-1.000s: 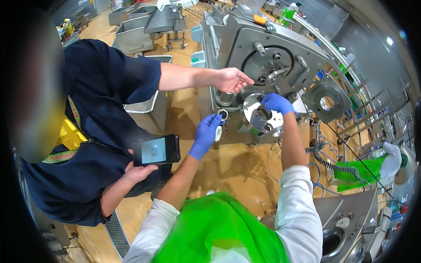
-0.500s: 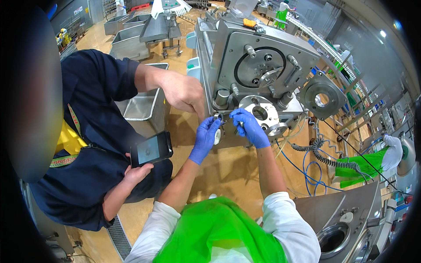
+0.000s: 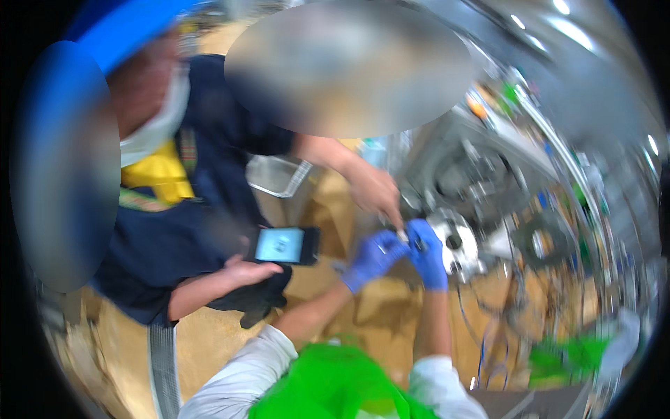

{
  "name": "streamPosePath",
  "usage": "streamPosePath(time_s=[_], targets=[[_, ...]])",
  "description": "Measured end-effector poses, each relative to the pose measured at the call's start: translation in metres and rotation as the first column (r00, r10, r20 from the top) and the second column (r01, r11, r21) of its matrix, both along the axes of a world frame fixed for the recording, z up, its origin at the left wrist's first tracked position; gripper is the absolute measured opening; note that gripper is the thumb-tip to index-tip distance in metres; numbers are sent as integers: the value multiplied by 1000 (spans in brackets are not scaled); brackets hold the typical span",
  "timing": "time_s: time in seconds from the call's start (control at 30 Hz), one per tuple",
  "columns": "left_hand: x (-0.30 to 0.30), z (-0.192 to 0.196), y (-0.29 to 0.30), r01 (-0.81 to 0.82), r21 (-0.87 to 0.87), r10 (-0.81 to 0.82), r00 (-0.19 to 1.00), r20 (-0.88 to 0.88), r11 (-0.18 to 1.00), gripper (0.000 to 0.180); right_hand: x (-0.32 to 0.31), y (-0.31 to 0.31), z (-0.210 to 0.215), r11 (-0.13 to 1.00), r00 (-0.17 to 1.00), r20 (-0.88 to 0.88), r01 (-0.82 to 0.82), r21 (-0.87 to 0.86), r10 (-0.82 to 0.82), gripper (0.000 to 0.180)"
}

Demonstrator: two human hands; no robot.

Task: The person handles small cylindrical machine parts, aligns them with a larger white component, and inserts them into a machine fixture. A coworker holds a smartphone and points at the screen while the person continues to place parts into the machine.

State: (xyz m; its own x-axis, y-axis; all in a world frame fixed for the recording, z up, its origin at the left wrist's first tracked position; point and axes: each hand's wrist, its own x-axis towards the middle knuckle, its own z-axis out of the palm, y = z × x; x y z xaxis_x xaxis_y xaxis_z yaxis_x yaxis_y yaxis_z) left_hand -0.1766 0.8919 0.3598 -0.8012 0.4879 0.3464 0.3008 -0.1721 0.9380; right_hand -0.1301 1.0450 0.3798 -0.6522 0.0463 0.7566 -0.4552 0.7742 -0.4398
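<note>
Just right of the frame's centre, the left hand (image 3: pixel 373 257) and the right hand (image 3: pixel 427 253), both in blue gloves, meet fingertip to fingertip. They seem to pinch a small metal part (image 3: pixel 407 239) between them, though blur hides what it is and how firmly each hand grips it. A co-worker's bare hand (image 3: pixel 375 193) reaches in from the upper left and touches the same spot from above. Just right of the gloves sits a round metal fitting (image 3: pixel 457 244) on the grey machine (image 3: pixel 481 174). Left of centre, the co-worker's other hand (image 3: pixel 246 269) holds a phone (image 3: pixel 283 245) with a lit screen. With three hands crowding one small part, the work probably goes best with slow fingertip moves, one hand steadying while the other works.
</note>
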Motion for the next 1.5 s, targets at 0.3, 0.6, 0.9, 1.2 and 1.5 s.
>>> streamPosePath(time_s=[0.3, 0.6, 0.9, 1.2, 1.5], targets=[[-2, -18, 9, 24, 1, -24, 999, -22, 1000, 30, -6, 0, -18, 85, 944, 128, 107, -991, 304, 21], [-13, -25, -27, -18, -28, 20, 997, 70, 999, 39, -2, -22, -5, 377, 883, 160, -21, -926, 441, 17], [-13, -34, -23, 73, 26, -77, 974, 211, 997, 27, 3, -25, -18, 267, 839, 125, -25, -963, 530, 14], [-16, -46, 1, 59, 41, -64, 989, 136, 997, 34, 4, -29, -20, -9, 840, -71, -78, -997, 538, 20], [-19, -38, 5, -107, 161, 84, 986, 143, 981, 30, -3, -16, -23, -288, 685, -288, -118, -950, 669, 34]])
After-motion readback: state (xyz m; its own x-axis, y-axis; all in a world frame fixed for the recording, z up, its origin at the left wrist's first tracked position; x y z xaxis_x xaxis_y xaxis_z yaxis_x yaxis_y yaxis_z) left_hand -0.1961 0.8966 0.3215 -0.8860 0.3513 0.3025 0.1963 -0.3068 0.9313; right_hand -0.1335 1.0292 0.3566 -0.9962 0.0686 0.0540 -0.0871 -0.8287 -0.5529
